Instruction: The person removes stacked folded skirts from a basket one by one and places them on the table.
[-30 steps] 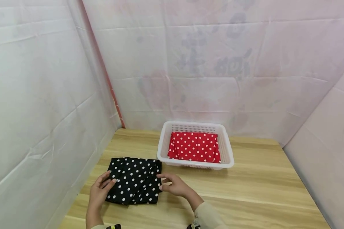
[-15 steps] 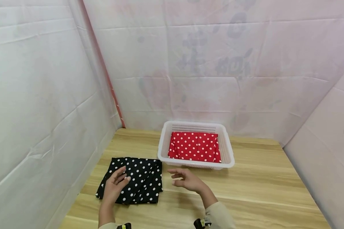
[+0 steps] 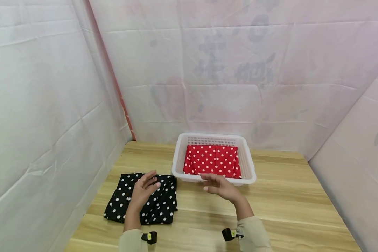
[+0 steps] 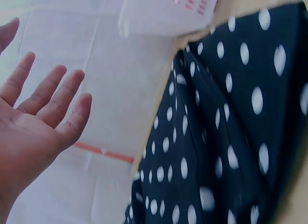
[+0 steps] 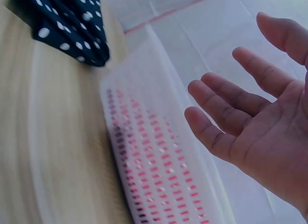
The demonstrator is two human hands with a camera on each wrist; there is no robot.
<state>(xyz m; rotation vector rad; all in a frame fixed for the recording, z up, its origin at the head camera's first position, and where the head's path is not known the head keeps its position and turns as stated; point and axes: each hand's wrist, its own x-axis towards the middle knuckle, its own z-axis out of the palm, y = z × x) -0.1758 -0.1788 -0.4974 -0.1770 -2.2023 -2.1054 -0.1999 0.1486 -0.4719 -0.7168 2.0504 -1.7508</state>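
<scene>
A folded black cloth with white dots (image 3: 126,201) lies on the wooden table (image 3: 286,196) at the front left. My left hand (image 3: 146,187) is over its right half, fingers straight and spread, holding nothing; the left wrist view shows the bare palm (image 4: 38,118) lifted off the cloth (image 4: 226,151). My right hand (image 3: 215,183) hovers open just in front of the white plastic basket (image 3: 176,164), palm empty (image 5: 250,113). A folded red cloth with white dots (image 3: 211,161) lies inside the basket.
White sheeting walls close in the table on the left, back and right. The perforated basket wall (image 5: 159,171) stands close to my right hand. Bare wood stretches to the right of the basket.
Both hands have let go of the black cloth's sides. The left hand moved right over the cloth; the right hand rose and moved away toward the basket's front rim.
</scene>
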